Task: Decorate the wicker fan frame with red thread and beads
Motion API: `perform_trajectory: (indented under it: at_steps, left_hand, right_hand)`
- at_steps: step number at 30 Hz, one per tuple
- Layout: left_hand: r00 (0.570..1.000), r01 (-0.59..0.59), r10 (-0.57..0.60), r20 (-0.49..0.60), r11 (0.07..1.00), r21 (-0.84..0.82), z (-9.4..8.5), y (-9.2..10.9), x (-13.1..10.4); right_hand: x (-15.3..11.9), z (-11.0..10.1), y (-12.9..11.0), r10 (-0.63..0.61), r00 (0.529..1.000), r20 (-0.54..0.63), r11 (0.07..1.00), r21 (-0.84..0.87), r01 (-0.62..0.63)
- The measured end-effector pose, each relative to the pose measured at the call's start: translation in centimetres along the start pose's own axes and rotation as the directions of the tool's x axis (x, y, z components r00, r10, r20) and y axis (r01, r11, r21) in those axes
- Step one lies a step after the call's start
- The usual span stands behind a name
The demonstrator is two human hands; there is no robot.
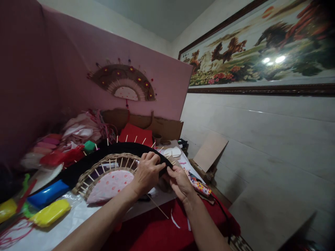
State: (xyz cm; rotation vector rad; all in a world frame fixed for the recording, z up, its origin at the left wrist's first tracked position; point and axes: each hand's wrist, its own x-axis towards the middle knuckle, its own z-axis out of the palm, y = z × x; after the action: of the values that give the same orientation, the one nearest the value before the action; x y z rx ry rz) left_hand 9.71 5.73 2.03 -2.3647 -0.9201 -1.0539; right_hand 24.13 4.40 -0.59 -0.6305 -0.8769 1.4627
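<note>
A fan-shaped craft with a woven rattan band [107,160] and thin wooden sticks lies before me, tilted to the left. Its half-round base is covered in pink dotted cloth [112,184]. Black fabric [128,148] runs along its outer arc, with stick ends poking out beyond it. My left hand [148,170] is closed on the black fabric toward the right end of the arc, fingers curled. Close beside it, my right hand [180,179] pinches the fabric's right end between thumb and fingers. Both hands cover part of the fan's right side.
Blue [49,193] and yellow [51,212] packets lie at left, near a heap of pink cloth [81,127]. Red sheets [136,134] and white discs [173,152] sit behind. A finished fan [123,80] hangs on the pink panel. A flowered glue-gun-like object [200,184] lies right.
</note>
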Motion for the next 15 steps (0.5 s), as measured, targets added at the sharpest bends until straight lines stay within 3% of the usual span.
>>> perform_trajectory:
  at_steps: [6,12,15]
  left_hand:
    - [0.999,-0.048,0.048,0.009,0.998,0.037,0.03,0.15,-0.04]
    - [0.993,0.071,-0.072,-0.092,0.997,-0.017,0.18,-0.08,-0.16]
    - [0.995,0.042,-0.044,-0.091,0.999,-0.023,0.14,-0.26,-0.26]
  right_hand:
    - [0.02,0.09,-0.01,-0.006,1.0,-0.002,1.0,-0.002,0.006]
    - [0.01,-0.08,0.0,-0.001,1.0,-0.012,1.0,-0.003,0.001]
    - [0.05,-0.15,0.07,-0.005,1.0,-0.01,1.0,0.008,0.005]
